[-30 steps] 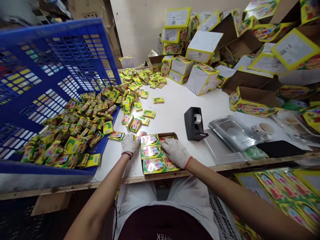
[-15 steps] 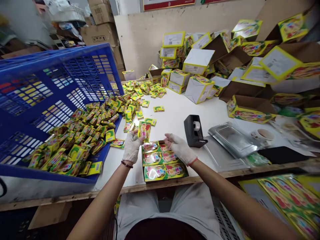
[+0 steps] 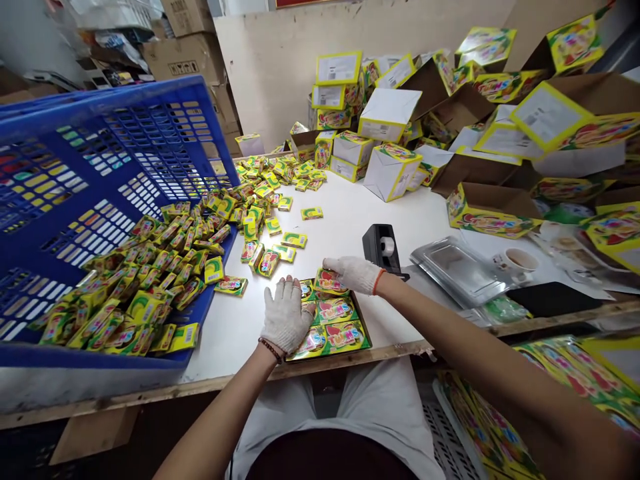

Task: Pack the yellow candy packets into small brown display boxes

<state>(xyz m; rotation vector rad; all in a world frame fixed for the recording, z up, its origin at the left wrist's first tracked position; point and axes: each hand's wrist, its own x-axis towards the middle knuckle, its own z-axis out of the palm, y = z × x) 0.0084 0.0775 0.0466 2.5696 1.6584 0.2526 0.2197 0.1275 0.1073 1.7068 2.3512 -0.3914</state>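
A shallow display box [image 3: 369,341] sits at the table's front edge, filled with rows of small yellow-and-green printed packs [image 3: 343,337]. My left hand [image 3: 286,317], in a white knit glove, lies flat over the box's left side, fingers stretched out, hiding the packs beneath. At the far right corner, my gloved right hand [image 3: 353,272] has its fingers closed at the far edge of one pack [image 3: 331,283], which sits slightly raised above its neighbours. Just beyond the box, several loose packs [image 3: 269,263] lie on the white tabletop.
At left, a tipped blue plastic crate [image 3: 223,127] spills a heap of packs [image 3: 165,267] onto the table. A black tape dispenser [image 3: 376,248] stands right of the box. Farther right are a clear plastic tray [image 3: 460,270], a cup [image 3: 517,260] and piled cartons [image 3: 393,172].
The pack my left hand held upright is no longer in it; that hand has come down flat onto the box. My right hand now grips a pack at the far corner. The view has shifted slightly.
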